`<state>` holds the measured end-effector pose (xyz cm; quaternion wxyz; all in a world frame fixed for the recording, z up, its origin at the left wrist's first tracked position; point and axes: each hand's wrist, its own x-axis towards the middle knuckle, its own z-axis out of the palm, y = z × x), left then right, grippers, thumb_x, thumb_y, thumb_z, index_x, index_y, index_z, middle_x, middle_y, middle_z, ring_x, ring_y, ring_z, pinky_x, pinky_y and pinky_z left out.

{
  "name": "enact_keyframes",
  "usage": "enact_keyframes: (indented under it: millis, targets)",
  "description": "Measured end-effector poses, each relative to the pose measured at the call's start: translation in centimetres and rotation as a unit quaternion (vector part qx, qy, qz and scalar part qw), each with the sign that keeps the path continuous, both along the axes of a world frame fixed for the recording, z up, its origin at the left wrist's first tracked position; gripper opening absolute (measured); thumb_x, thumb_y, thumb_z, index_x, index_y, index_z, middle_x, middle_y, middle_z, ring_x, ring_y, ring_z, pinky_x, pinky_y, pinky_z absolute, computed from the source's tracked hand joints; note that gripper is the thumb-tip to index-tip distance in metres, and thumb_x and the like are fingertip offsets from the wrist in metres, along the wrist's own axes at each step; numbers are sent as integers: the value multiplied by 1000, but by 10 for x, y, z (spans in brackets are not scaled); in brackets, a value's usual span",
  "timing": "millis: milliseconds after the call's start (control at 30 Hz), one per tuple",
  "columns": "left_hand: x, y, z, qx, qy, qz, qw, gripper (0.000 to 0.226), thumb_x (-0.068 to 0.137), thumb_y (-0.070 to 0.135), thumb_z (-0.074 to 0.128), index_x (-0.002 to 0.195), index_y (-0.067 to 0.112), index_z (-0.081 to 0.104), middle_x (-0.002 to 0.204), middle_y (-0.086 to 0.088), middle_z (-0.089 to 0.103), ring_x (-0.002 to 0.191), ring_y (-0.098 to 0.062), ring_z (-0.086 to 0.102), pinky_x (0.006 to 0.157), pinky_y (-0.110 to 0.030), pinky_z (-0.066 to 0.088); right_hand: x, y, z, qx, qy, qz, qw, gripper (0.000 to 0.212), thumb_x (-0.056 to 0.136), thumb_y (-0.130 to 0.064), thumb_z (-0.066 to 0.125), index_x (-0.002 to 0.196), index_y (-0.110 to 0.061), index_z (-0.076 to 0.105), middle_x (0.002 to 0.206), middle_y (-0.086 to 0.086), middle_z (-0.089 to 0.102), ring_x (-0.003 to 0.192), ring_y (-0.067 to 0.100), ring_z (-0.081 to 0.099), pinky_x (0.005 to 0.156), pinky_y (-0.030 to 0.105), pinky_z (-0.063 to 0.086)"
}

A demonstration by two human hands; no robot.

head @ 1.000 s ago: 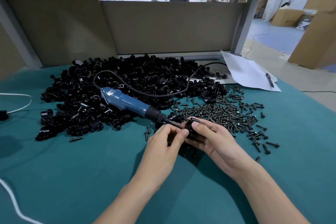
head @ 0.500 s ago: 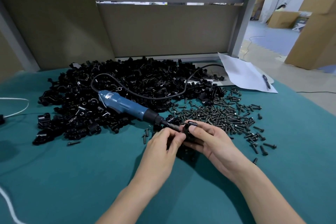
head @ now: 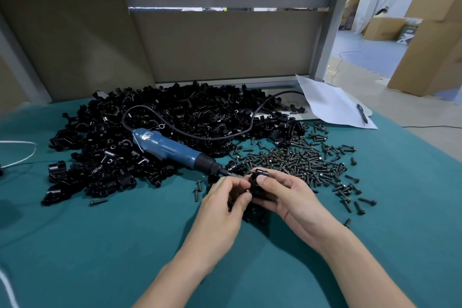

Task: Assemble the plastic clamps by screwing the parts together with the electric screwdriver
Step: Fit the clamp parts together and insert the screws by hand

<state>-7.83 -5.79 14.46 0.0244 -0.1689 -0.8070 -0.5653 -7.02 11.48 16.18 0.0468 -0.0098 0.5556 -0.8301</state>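
My right hand [head: 285,195] grips a black plastic clamp [head: 256,182] just above the green table, thumb on its top. My left hand [head: 225,197] pinches something small against the clamp's left side, probably a screw; my fingers mostly hide it. The blue electric screwdriver [head: 170,147] lies on the table with its bit pointing at my hands, and neither hand touches it. A big heap of black clamp parts [head: 150,132] fills the table behind it. Loose dark screws [head: 300,160] are spread out to the right of my hands.
The screwdriver's black cord [head: 225,135] loops over the heap toward the back. A white sheet with a pen [head: 332,105] lies at the back right. A white cable [head: 20,155] runs at the left edge. Panels wall off the back of the green table [head: 100,245].
Both hands have stayed together on the clamp, with the left fingers shifting slightly against its side. The screwdriver has not moved.
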Motion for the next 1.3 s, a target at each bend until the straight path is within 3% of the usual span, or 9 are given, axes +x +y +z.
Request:
enact_keyframes:
  millis: [167,367,533,600,700,900,1000,1100,1300]
  targets:
    - [0,1,0,0,9,16,1000,13,97,56,56,102,45,61,103,21,66,101,-1,61,84,-27,49,0,1,2,3,-2,-6,1000,34,89,-22,72,117,-2,74,121,19,74,115,29,71,90,33,60]
    - [-1,1,0,-25,17,-3,1000,11,100,36,61,105,45,59,114,25,61,113,6,54,92,-18,42,0,1,2,-1,-3,-10,1000,36,89,-21,71,117,0,73,121,20,73,115,30,71,88,33,60]
    - [-1,0,-3,-17,-2,5,1000,19,94,65,52,102,49,57,106,17,64,100,1,59,82,-27,47,0,0,3,4,1,-7,1000,30,88,-22,72,112,-4,77,121,19,74,114,27,71,87,31,60]
    - [-1,0,-4,-30,3,10,999,14,97,59,53,96,45,57,100,16,64,93,-1,59,78,-28,45,0,0,2,2,2,-6,1000,33,89,-22,72,114,-2,76,123,20,73,116,29,70,89,33,60]
    - [-1,1,-2,-10,-3,-5,1000,10,98,40,60,104,48,58,112,19,63,110,2,57,92,-26,46,0,1,3,0,2,-10,1000,33,89,-21,72,114,-1,75,121,21,73,115,31,71,88,33,60]
    - [0,-1,-1,-40,8,19,999,27,92,71,46,102,49,58,109,21,63,111,0,54,89,-31,47,1,-1,4,5,4,-4,1000,30,87,-23,73,110,-6,78,121,18,74,114,27,71,88,32,60]
    - [-1,0,-1,-46,32,5,998,3,99,46,56,101,45,59,111,24,62,116,-2,52,95,-27,44,0,0,3,-6,-4,-3,1000,34,88,-21,72,115,-1,75,121,21,73,114,30,71,88,34,60]
    - [3,1,4,-23,51,-11,998,27,99,19,61,105,46,60,114,25,61,121,-1,51,97,-16,38,-1,-1,3,-16,-12,-16,1000,27,85,-22,72,106,-6,80,119,21,74,111,30,72,88,35,61]
    - [-1,-8,12,64,26,134,989,15,101,30,56,111,41,54,106,16,62,98,1,60,80,-18,50,-3,7,6,-150,-56,-76,984,35,83,-17,76,112,4,73,114,25,73,98,31,73,77,35,63]
